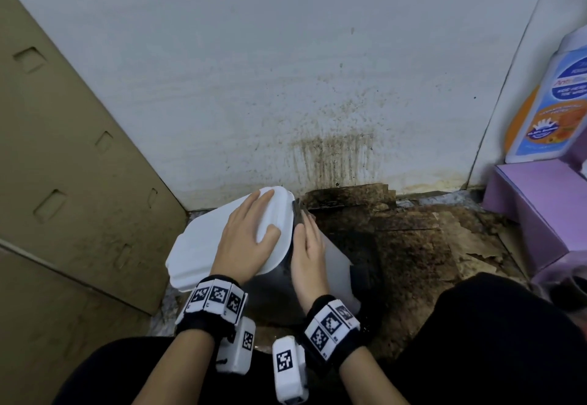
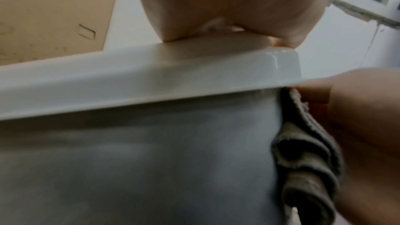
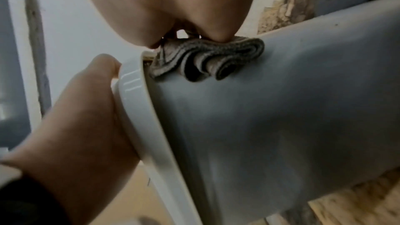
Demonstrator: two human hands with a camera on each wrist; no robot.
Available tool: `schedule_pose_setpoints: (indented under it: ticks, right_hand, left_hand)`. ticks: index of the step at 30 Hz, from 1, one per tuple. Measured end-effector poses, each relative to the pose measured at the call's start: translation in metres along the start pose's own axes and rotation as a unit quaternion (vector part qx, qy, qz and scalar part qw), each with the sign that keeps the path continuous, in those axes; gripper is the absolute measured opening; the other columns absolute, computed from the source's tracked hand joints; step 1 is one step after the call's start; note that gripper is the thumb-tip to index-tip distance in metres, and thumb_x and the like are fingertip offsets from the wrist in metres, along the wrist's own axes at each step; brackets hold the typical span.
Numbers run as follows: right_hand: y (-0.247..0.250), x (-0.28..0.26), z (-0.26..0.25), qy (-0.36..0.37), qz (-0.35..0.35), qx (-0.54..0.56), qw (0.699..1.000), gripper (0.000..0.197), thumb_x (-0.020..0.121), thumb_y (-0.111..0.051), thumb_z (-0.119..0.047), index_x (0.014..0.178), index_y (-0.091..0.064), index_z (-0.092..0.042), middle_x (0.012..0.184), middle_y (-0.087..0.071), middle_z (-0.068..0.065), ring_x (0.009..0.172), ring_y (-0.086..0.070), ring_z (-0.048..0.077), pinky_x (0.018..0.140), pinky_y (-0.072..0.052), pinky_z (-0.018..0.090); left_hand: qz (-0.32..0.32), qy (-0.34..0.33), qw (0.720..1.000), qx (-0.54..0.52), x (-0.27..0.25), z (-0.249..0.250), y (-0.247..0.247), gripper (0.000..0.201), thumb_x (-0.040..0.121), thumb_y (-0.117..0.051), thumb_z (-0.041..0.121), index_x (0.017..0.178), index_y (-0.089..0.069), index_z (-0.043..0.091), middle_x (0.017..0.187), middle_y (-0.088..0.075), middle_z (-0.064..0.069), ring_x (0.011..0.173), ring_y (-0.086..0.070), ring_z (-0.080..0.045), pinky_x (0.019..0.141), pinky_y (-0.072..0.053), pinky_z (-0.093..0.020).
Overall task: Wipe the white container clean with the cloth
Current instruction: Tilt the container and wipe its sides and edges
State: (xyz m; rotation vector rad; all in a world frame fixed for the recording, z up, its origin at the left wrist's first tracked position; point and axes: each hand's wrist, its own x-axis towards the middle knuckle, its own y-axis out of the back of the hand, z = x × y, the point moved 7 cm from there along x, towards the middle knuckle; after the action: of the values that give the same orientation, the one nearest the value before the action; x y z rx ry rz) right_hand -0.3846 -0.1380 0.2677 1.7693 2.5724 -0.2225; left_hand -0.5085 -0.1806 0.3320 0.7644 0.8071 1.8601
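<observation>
The white container (image 1: pixel 336 265) is tipped to the left on the floor, its white lid (image 1: pixel 203 246) facing up and left. My left hand (image 1: pixel 247 239) lies flat on the lid with its fingers spread, thumb near the rim (image 3: pixel 138 100). My right hand (image 1: pixel 309 252) presses a bunched grey cloth (image 3: pixel 205 57) against the container's side wall (image 3: pixel 281 109) just below the rim, fingers straight along the wall. In the left wrist view the cloth (image 2: pixel 303 151) sits folded between that hand (image 2: pixel 363 126) and the wall (image 2: pixel 151 168). Only a dark tip of the cloth (image 1: pixel 298 209) shows in the head view.
Cardboard boxes (image 1: pixel 63 150) stand close on the left. The white wall (image 1: pixel 333 157) behind carries brown stains, and dirty torn cardboard (image 1: pixel 413 239) covers the floor to the right. A purple box (image 1: pixel 540 214) and a labelled bottle (image 1: pixel 552 103) are at far right. My knees (image 1: pixel 492 341) flank the container.
</observation>
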Motion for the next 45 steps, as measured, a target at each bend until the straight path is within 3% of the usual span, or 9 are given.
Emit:
schedule_pose_setpoints:
  ticks: [4,10,14,19,22,26,30,37,45]
  right_hand:
    - [-0.002,0.002,-0.002,0.020,-0.038,-0.089,0.995,0.046,0.107,-0.023,-0.042,0.153,-0.030,-0.038,0.160,-0.023,-0.021,0.146,-0.013,-0.002,0.117,-0.010,0.021]
    - [-0.012,0.003,-0.001,0.109,-0.037,-0.194,0.974,0.055,0.101,-0.017,-0.051,0.154,-0.027,-0.040,0.158,-0.023,-0.014,0.143,-0.019,0.005,0.121,-0.019,0.033]
    - [-0.026,0.002,0.008,0.142,-0.029,-0.180,0.973,0.059,0.101,-0.012,-0.050,0.157,-0.018,-0.033,0.165,-0.010,-0.016,0.149,-0.003,-0.005,0.123,-0.006,0.027]
    - [-0.034,0.011,0.018,0.158,-0.027,-0.192,0.968,0.057,0.103,-0.014,-0.048,0.157,-0.020,-0.030,0.165,-0.014,-0.012,0.150,-0.006,-0.004,0.122,-0.006,0.022]
    - [-0.019,0.018,0.044,0.140,-0.032,-0.203,0.968,0.059,0.102,-0.013,-0.050,0.157,-0.021,-0.029,0.165,-0.015,-0.012,0.150,-0.007,-0.003,0.122,-0.007,0.021]
    - [0.023,0.018,0.102,0.068,0.030,-0.251,0.965,0.061,0.101,-0.012,-0.045,0.156,-0.021,-0.020,0.165,-0.016,-0.003,0.153,-0.012,0.010,0.123,-0.005,0.023]
    - [0.032,0.019,0.121,0.027,0.059,-0.236,0.970,0.060,0.103,-0.015,-0.046,0.157,-0.025,-0.022,0.165,-0.018,-0.004,0.152,-0.012,0.008,0.124,-0.005,0.025]
    - [0.004,0.025,0.091,-0.026,0.083,-0.214,0.973,0.048,0.109,-0.022,-0.030,0.157,-0.024,-0.023,0.165,-0.018,-0.007,0.152,-0.010,0.008,0.122,-0.003,0.029]
    - [-0.068,0.005,0.008,0.150,0.003,-0.193,0.970,0.057,0.102,-0.007,-0.048,0.157,-0.017,-0.035,0.164,-0.009,-0.018,0.150,0.000,-0.005,0.121,0.000,0.021]
  left_hand:
    - [0.014,0.005,1.000,-0.027,0.002,-0.002,0.006,0.062,0.083,-0.038,0.046,0.145,-0.040,0.037,0.153,-0.041,0.014,0.139,-0.039,-0.017,0.115,-0.032,-0.041]
    - [0.052,0.029,0.998,0.015,0.006,-0.010,0.014,0.055,0.092,-0.044,0.054,0.143,-0.041,0.034,0.149,-0.044,0.014,0.135,-0.041,-0.014,0.112,-0.033,-0.037]
    - [0.058,0.027,0.998,0.007,0.003,-0.015,0.015,0.053,0.095,-0.047,0.053,0.145,-0.041,0.036,0.150,-0.044,0.016,0.136,-0.040,-0.011,0.112,-0.034,-0.037]
    - [0.070,0.052,0.996,-0.011,0.001,-0.028,0.023,0.051,0.094,-0.048,0.054,0.143,-0.040,0.041,0.150,-0.044,0.022,0.137,-0.040,-0.008,0.105,-0.034,-0.033]
    - [0.077,0.073,0.994,-0.040,0.001,-0.038,0.030,0.048,0.095,-0.044,0.050,0.142,-0.041,0.043,0.148,-0.046,0.023,0.136,-0.041,-0.009,0.102,-0.034,-0.036]
    - [0.084,0.083,0.991,-0.058,0.002,-0.050,0.037,0.051,0.093,-0.040,0.046,0.144,-0.042,0.044,0.149,-0.046,0.022,0.139,-0.042,-0.009,0.112,-0.037,-0.049]
    - [0.081,0.083,0.992,-0.055,0.000,-0.054,0.036,0.053,0.094,-0.039,0.045,0.147,-0.041,0.043,0.152,-0.044,0.021,0.141,-0.039,-0.009,0.114,-0.035,-0.047]
    - [0.094,0.092,0.990,-0.051,-0.005,-0.054,0.037,0.055,0.093,-0.038,0.044,0.148,-0.041,0.041,0.153,-0.042,0.017,0.141,-0.036,-0.009,0.109,-0.029,-0.035]
    - [0.101,0.078,0.990,-0.054,-0.007,-0.057,0.035,0.054,0.093,-0.041,0.042,0.147,-0.043,0.038,0.152,-0.045,0.016,0.141,-0.039,-0.011,0.114,-0.035,-0.044]
